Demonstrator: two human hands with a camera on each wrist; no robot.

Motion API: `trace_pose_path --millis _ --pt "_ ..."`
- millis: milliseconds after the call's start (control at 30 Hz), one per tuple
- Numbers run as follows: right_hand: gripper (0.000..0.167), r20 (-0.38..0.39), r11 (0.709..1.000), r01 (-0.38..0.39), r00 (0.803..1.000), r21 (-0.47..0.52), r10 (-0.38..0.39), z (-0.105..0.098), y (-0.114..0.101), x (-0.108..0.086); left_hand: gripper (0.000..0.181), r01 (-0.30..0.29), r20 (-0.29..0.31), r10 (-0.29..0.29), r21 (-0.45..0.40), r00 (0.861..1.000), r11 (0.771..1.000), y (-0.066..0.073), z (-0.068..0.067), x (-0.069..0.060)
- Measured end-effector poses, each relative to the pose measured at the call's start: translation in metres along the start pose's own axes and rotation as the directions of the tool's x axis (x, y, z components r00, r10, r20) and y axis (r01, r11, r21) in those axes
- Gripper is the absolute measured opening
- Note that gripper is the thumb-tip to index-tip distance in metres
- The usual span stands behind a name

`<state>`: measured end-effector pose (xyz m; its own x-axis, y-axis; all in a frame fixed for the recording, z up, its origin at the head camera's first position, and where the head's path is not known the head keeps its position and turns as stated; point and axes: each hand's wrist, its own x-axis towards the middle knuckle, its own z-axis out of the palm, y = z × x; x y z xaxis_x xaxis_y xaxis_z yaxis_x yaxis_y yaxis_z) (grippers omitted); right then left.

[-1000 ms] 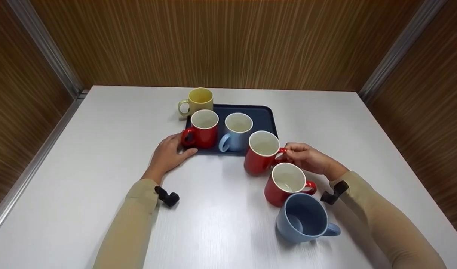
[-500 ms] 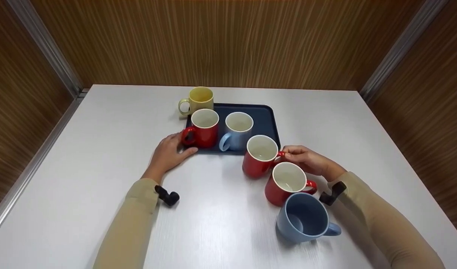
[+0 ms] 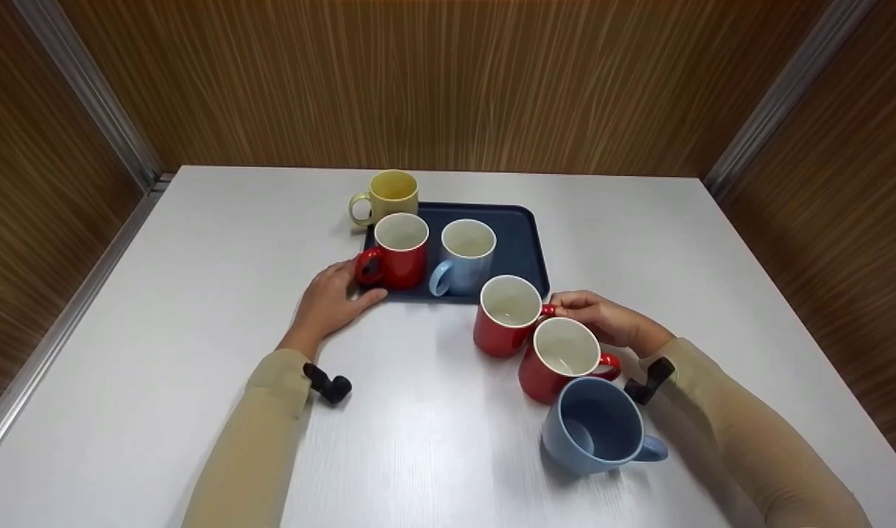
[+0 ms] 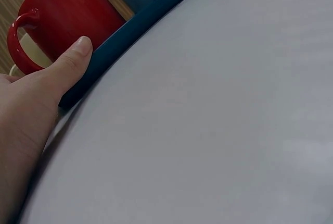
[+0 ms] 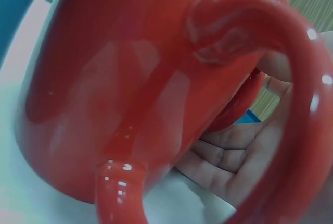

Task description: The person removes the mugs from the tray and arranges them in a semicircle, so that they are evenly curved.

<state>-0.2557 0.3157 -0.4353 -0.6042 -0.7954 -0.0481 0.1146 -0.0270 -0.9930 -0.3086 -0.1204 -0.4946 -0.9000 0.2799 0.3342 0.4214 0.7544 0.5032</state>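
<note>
At the front left corner of the dark blue tray (image 3: 518,227), my left hand (image 3: 333,302) rests with its thumb along the front rim, beside the handle of a red mug (image 3: 398,268). Its other fingers are mostly hidden. My right hand (image 3: 602,317) pinches the handle of another red mug (image 3: 496,334), which is upright just in front of the tray. Close behind that hand's wrist side, a second red mug (image 3: 540,378) stands on the table; its handle fills the right wrist view, partly covering my right fingers (image 5: 208,166).
A light blue mug (image 3: 466,275) stands on the tray, right of its red mug. A yellow mug (image 3: 394,199) is at the tray's back left corner. A larger blue mug (image 3: 591,440) stands nearest me on the white table (image 3: 419,425). Wood-patterned walls (image 3: 448,88) surround the table.
The right hand has brought its red mug slightly toward me and left, away from the tray's front edge and nearer the other red mug. The left hand has stayed put.
</note>
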Motion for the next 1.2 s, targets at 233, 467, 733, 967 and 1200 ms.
trace_pose_path --millis 233,467,733,967,1200 --pt "0.025 0.015 1.0 0.005 1.0 -0.013 -0.005 0.0 0.002 0.0 0.082 0.006 -0.002 -0.006 -0.004 1.0 1.0 0.0 0.0 0.001" --pt "0.027 0.042 1.0 0.0 0.999 0.009 -0.001 -0.003 0.002 0.002 0.083 0.006 -0.002 -0.006 -0.006 1.0 1.0 0.0 -0.001 0.001" --pt "0.029 0.091 1.0 0.016 0.996 0.012 -0.017 -0.007 0.004 0.004 0.084 -0.004 -0.005 0.004 0.012 1.0 1.0 -0.001 0.001 0.0" --pt "0.026 0.088 1.0 -0.023 0.996 0.003 0.023 -0.011 0.004 0.005 0.081 -0.006 -0.011 0.006 0.008 1.0 1.0 -0.001 0.0 0.0" --pt "0.027 0.134 0.998 -0.066 0.989 -0.01 0.067 -0.015 0.001 0.007 0.083 0.004 -0.004 -0.004 0.001 1.0 1.0 0.0 0.001 -0.001"
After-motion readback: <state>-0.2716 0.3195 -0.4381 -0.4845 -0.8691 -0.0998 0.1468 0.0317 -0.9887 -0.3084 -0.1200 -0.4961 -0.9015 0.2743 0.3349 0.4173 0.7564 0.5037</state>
